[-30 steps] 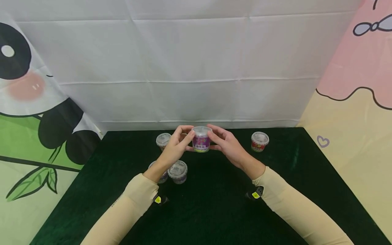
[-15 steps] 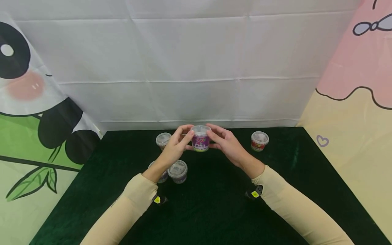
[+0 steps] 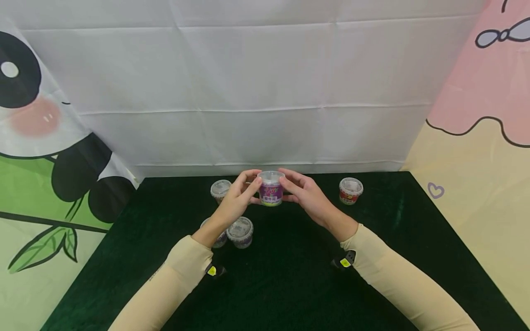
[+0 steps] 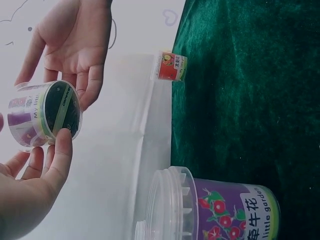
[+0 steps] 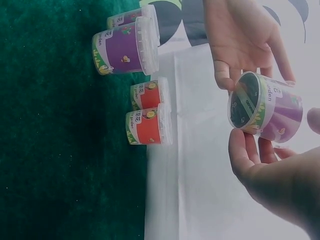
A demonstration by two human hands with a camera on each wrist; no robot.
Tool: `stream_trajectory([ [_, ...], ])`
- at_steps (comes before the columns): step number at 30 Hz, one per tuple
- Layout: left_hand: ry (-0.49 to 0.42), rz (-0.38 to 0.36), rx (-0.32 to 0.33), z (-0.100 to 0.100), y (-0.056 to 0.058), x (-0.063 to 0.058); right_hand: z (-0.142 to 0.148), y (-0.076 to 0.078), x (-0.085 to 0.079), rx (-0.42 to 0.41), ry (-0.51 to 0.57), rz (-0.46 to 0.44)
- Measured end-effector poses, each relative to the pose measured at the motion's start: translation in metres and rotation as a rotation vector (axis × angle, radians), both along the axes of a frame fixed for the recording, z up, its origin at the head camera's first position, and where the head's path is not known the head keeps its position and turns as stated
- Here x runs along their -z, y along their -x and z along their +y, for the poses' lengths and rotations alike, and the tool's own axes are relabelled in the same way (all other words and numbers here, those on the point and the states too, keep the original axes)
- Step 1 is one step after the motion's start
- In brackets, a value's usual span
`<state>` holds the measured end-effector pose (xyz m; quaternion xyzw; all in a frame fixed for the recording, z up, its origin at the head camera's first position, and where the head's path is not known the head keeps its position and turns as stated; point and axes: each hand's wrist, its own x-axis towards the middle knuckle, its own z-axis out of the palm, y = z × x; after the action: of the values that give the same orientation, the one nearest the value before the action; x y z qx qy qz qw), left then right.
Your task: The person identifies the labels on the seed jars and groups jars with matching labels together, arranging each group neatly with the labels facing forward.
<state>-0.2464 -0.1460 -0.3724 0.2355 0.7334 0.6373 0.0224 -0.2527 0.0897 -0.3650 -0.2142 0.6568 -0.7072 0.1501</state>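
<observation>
Both hands hold one clear plastic tub (image 3: 271, 189) with a purple flower label, upright above the back of the table in the head view. My left hand (image 3: 239, 196) grips its left side, thumb at the front. My right hand (image 3: 305, 195) grips the opposite side the same way. From the left wrist, the dark round base of the tub (image 4: 64, 110) shows, with fingertips of the left hand (image 4: 35, 185) at its lower edge. In the right wrist view, the fingers of the right hand (image 5: 272, 170) support the tub from below.
Two purple-labelled tubs (image 3: 241, 232) stand side by side near my left wrist, one partly covered by it. Behind them are red-labelled tubs (image 5: 145, 125). Another red-labelled tub (image 3: 351, 191) stands back right. Dark green cloth (image 3: 281, 285) covers the table; a white sheet (image 3: 265, 92) hangs behind.
</observation>
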Motion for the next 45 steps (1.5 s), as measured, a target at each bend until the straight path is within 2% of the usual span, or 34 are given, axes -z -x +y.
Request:
stream_trajectory([
  [15,0.010,0.004,0.017,-0.002,-0.002,-0.005,-0.001,0.000,-0.002,0.000,-0.008,0.005],
  [26,0.051,-0.009,0.028,-0.006,-0.004,-0.007,0.000,-0.001,-0.003,-0.019,-0.019,0.007],
  [36,0.144,-0.062,0.076,-0.014,-0.007,-0.010,0.005,-0.004,0.000,-0.079,-0.043,0.006],
  [45,0.251,-0.091,0.136,-0.021,-0.010,-0.008,0.008,-0.004,0.008,-0.131,-0.155,0.032],
])
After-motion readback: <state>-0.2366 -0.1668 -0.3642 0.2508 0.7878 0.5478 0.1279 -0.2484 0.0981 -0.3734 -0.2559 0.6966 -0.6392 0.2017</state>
